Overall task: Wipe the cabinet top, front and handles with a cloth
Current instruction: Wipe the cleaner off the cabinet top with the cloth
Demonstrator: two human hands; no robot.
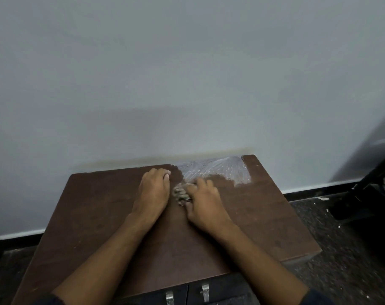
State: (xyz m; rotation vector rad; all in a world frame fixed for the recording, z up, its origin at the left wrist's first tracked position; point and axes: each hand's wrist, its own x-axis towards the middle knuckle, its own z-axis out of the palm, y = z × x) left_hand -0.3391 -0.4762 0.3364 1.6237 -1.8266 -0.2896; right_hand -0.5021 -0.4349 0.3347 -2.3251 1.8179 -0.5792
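The brown wooden cabinet top [88, 216] fills the lower middle of the head view. A wet, foamy patch [213, 169] glistens at its back right. My right hand [206, 208] presses a small, bunched grey cloth [180, 193] onto the top near the back edge. My left hand [153, 194] lies flat on the wood just left of the cloth, fingers together, touching or nearly touching it. Two metal handles [205, 292] show on the dark cabinet front at the bottom edge.
A pale wall [187, 73] rises right behind the cabinet, with a black skirting [308, 188] at the floor. Dark speckled floor [345, 260] lies to the right. A dark object [376, 183] stands at the far right.
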